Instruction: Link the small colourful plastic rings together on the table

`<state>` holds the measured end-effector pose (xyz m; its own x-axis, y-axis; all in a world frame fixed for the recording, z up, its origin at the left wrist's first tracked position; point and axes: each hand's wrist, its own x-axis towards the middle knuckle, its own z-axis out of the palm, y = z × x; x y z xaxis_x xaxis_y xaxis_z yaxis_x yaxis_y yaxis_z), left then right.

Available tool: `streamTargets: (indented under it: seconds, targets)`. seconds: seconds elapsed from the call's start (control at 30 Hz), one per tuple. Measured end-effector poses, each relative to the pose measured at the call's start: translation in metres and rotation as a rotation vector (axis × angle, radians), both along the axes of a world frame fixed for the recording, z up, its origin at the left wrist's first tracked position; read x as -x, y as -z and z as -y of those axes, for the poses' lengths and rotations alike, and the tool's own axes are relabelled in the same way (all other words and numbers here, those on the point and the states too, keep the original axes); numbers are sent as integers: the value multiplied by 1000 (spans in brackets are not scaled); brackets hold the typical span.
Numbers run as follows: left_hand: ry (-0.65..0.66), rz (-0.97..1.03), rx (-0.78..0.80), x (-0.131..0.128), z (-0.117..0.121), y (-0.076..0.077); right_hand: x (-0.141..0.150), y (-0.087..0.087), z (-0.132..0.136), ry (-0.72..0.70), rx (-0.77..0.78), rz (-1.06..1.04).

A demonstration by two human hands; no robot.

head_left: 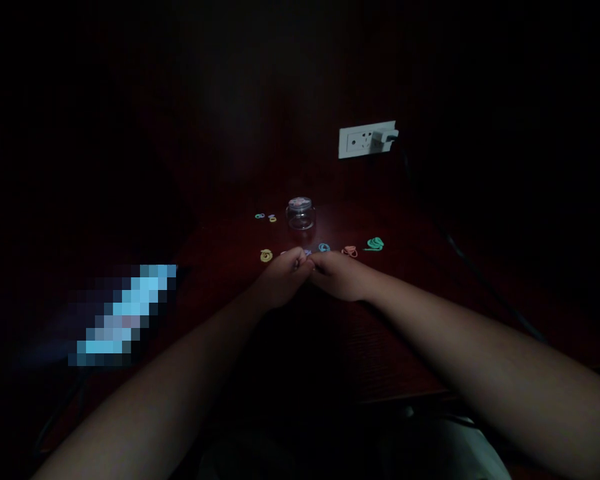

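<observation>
As left hand (283, 277) and right hand (341, 277) meet, fingers curled inward, can't tell if anything's pinched. Thin coiled yellow loops (266, 256), blue loops (324, 247), orange loops (349, 252) and green loops (375, 244) lie beyond on dark-red surface (360, 353), likely spaced to separate colours.

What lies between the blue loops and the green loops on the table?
In the head view, orange loops lie between the blue loops and the green loops.
</observation>
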<state>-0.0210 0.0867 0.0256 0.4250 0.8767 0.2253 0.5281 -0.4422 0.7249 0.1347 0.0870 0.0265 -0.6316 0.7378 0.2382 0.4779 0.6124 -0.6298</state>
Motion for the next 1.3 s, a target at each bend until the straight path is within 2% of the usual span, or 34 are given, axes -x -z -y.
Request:
streamTargets:
  seconds: [0.63,0.83,0.97,1.17,1.3]
  targets:
    - [8,2,2,1,-2,2,0,4,-4,-44,21,-66]
    - [8,41,48,2,-2,4,-1,7,-7,-69,36,-90]
    - [12,82,93,3,-2,2,-1,8,-9,-36,37,-105]
    - [8,199,110,3,-1,-1,-2,8,-13,138,66,-100]
    - [-8,235,91,3,-1,-2,-3,8,-13,180,72,-118]
